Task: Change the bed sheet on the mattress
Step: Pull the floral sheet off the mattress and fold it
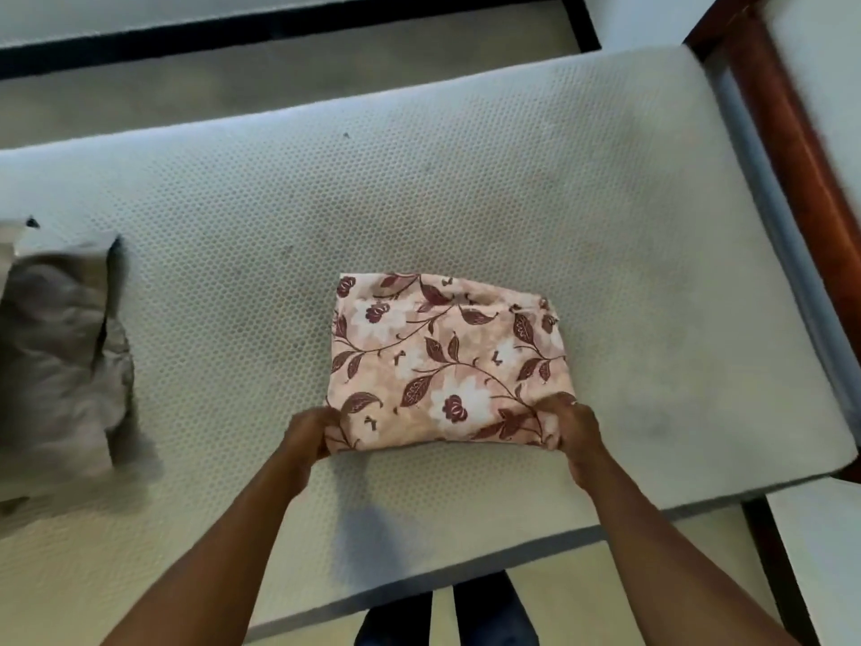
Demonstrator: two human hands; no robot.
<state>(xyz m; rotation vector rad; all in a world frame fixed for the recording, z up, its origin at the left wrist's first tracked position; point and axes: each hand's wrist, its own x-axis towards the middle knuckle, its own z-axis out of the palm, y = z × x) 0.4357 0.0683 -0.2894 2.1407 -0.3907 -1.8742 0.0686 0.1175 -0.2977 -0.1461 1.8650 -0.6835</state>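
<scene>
Bare, the mattress (419, 188) is lying uncovered while my left hand (310, 435) and right hand (570, 433) are pinching the near corners of the folded floral sheet (447, 361) resting mid-mattress, and I'm worrying that uneven lifting may tangle the folds.

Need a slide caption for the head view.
Both hands, left hand and right hand, grip a folded pink floral bed sheet on the bare white mattress.
</scene>
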